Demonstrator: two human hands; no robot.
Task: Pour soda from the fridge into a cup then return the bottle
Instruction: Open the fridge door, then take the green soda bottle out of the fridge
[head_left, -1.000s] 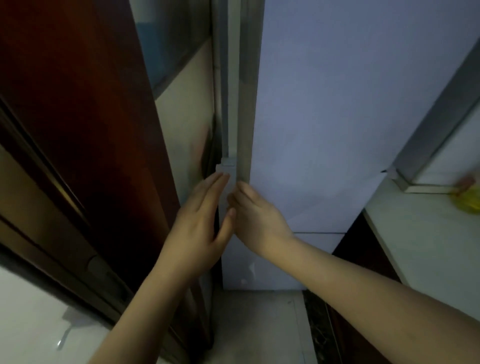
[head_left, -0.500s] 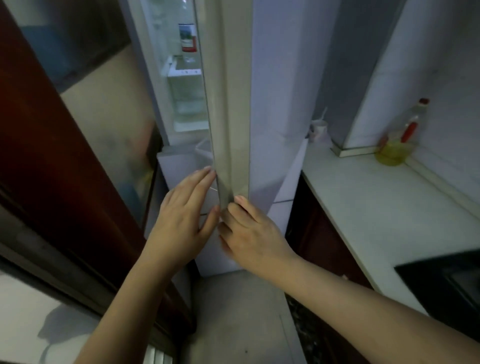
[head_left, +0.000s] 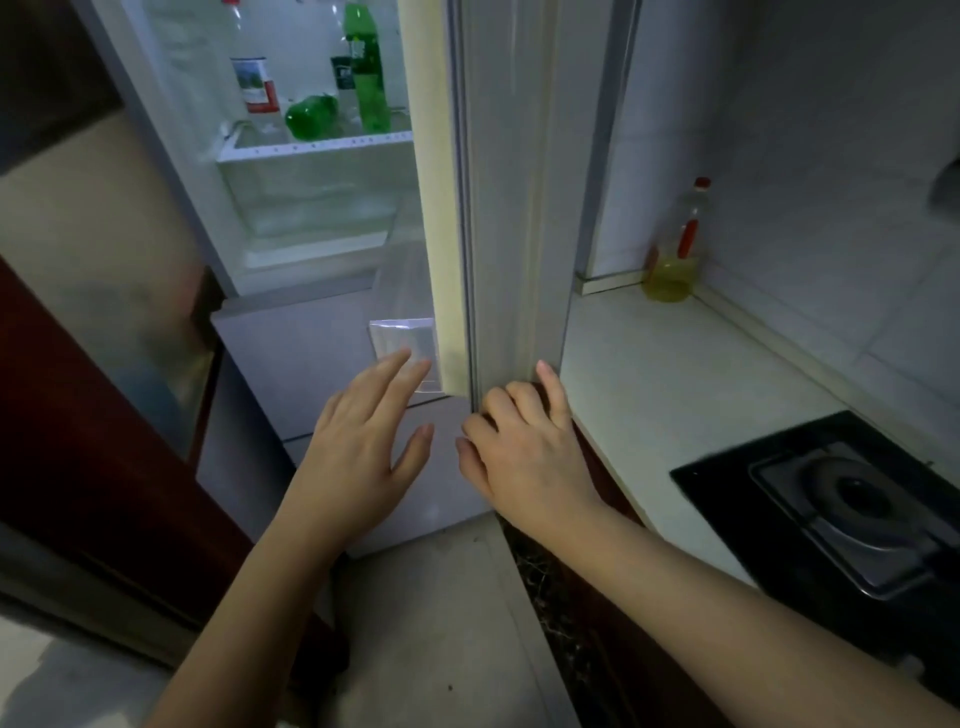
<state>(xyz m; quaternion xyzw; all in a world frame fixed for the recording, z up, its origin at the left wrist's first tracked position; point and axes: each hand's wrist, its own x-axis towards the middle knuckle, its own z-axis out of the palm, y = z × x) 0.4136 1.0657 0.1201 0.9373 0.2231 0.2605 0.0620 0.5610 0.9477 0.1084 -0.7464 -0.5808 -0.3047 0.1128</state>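
The fridge door (head_left: 511, 197) stands swung open to the right. My right hand (head_left: 524, 447) grips its lower edge, fingers curled on the door's bottom corner. My left hand (head_left: 363, 441) hovers open just left of the door, fingers spread, touching nothing. Inside the fridge, a tall green soda bottle (head_left: 370, 73) stands upright on a shelf (head_left: 317, 148). A second green bottle (head_left: 310, 117) lies on its side beside it, and a clear bottle with a red and white label (head_left: 250, 78) stands to the left. No cup is in view.
A white counter (head_left: 675, 395) runs along the right, with an oil bottle (head_left: 675, 249) at its back corner and a black gas hob (head_left: 841, 504) near me. A dark red door frame (head_left: 78, 415) stands on the left. A clear drawer (head_left: 311, 202) sits under the shelf.
The fridge door has swung wide open to the right, revealing the bottles. My right hand stayed on its lower edge; my left hand came off the door.
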